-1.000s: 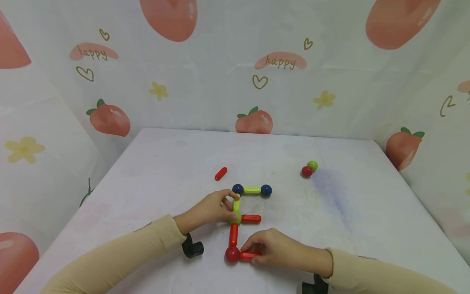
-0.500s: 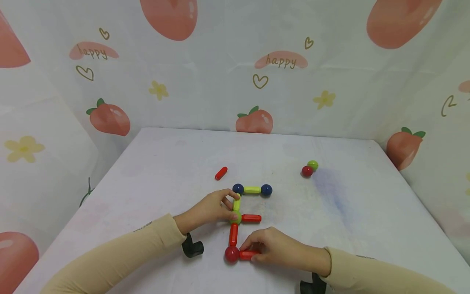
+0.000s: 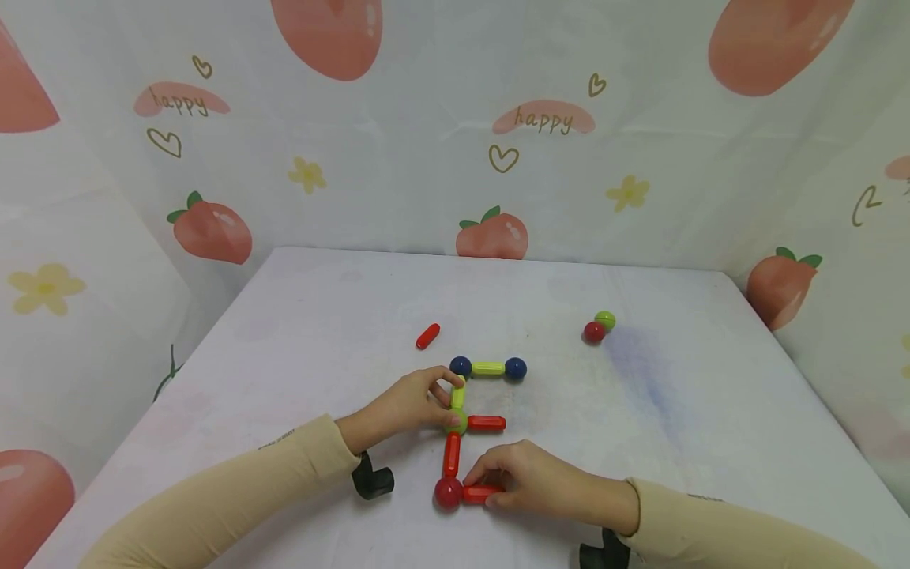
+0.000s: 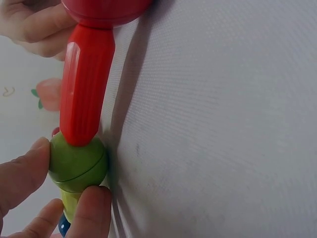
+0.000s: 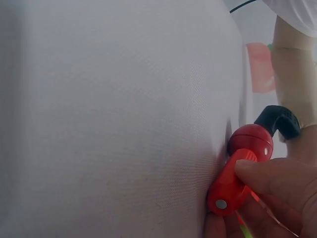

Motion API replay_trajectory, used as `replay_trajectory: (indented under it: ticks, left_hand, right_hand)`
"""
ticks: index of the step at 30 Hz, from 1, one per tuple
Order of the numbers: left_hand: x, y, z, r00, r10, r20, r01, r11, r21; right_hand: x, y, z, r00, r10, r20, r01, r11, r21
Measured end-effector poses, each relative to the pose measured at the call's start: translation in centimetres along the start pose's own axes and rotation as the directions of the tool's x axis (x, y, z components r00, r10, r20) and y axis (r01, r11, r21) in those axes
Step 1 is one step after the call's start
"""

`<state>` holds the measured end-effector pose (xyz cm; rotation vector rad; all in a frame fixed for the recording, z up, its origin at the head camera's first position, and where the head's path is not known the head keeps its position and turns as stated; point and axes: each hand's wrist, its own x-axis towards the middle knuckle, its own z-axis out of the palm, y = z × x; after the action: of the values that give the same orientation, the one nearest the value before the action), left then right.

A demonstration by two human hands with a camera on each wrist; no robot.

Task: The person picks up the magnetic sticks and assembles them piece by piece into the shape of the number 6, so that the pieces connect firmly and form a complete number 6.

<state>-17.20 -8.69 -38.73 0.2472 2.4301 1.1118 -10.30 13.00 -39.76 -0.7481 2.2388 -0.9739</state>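
Note:
On the white table lies a joined shape of balls and magnetic rods. My left hand (image 3: 411, 405) pinches its green ball (image 4: 78, 163), fingertips also at the yellow-green rod (image 3: 458, 393) above. From that ball a red rod (image 3: 486, 423) points right, and another red rod (image 4: 86, 84) runs down to the red ball (image 3: 449, 493). My right hand (image 3: 533, 479) pinches the lowest red rod (image 5: 229, 186), whose inner end meets the red ball; a silver disc shows on its outer end in the right wrist view. At the top, a yellow-green rod (image 3: 488, 368) joins two dark blue balls (image 3: 516, 368).
A loose red rod (image 3: 428, 337) lies beyond the shape. Farther right, a small red ball (image 3: 594, 332) and a green ball (image 3: 605, 320) sit together. Black wrist mounts (image 3: 373, 478) hang under both sleeves. A printed cloth (image 3: 398, 158) hangs behind the table's back edge.
My right hand has shifted very slightly left with the lowest red rod and the red ball. The left hand stays put on the green ball.

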Motion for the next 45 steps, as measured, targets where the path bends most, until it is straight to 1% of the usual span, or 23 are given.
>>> replay_trajectory:
  ticks: [12,17,22,25,27,29,30,32,35,38,42,45]
  left_hand:
    - [-0.1,0.0,0.0,1.0,-0.001,-0.005,0.001,1.0,0.006]
    - [-0.1,0.0,0.0,1.0,-0.003,0.002,0.003,1.0,0.011]
    - [-0.1,0.0,0.0,1.0,0.001,0.004,-0.001,1.0,0.011]
    - [0.0,0.0,0.0,1.0,0.002,0.005,-0.002,1.0,0.007]
    - [0.0,0.0,0.0,1.0,0.001,0.005,-0.001,1.0,0.007]
    - [0.0,0.0,0.0,1.0,-0.002,0.004,0.002,1.0,0.005]
    - [0.0,0.0,0.0,1.0,-0.003,0.006,0.003,1.0,0.004]
    - [0.0,-0.1,0.0,1.0,-0.003,0.007,0.003,1.0,0.0]
    - [-0.1,0.0,0.0,1.0,-0.001,0.01,0.001,1.0,-0.007]
    - [-0.1,0.0,0.0,1.0,-0.001,0.013,0.002,1.0,-0.009]
    - [-0.1,0.0,0.0,1.0,-0.004,0.017,0.004,1.0,-0.005]
    - [-0.1,0.1,0.0,1.0,-0.004,0.017,0.004,1.0,-0.006]
  right_hand:
    - [0.1,0.0,-0.1,1.0,0.007,0.0,-0.007,1.0,-0.01]
    - [-0.2,-0.3,-0.4,1.0,0.012,-0.011,-0.012,1.0,-0.009]
    - [-0.7,-0.7,-1.6,0.998,-0.014,-0.062,0.011,0.999,-0.045]
    - [-1.0,-0.9,-2.9,0.993,-0.046,-0.11,0.038,0.996,-0.076]
    - [-1.1,-1.0,-3.8,0.987,-0.055,-0.152,0.042,0.995,-0.091]
    - [-1.3,-1.0,-4.8,0.977,-0.071,-0.2,0.049,0.992,-0.113]
    - [-1.4,-1.0,-5.3,0.971,-0.085,-0.225,0.058,0.99,-0.126]
    - [-1.6,-0.8,-6.2,0.955,-0.091,-0.284,0.052,0.988,-0.142]
    - [-1.9,-0.4,-7.6,0.921,-0.108,-0.373,0.048,0.985,-0.166]
    - [-2.0,0.2,-8.8,0.885,-0.097,-0.455,0.02,0.985,-0.172]
    - [-1.7,1.5,-10.4,0.847,-0.091,-0.524,-0.011,0.982,-0.187]
    - [-1.5,2.8,-11.7,0.828,-0.075,-0.556,-0.033,0.983,-0.182]
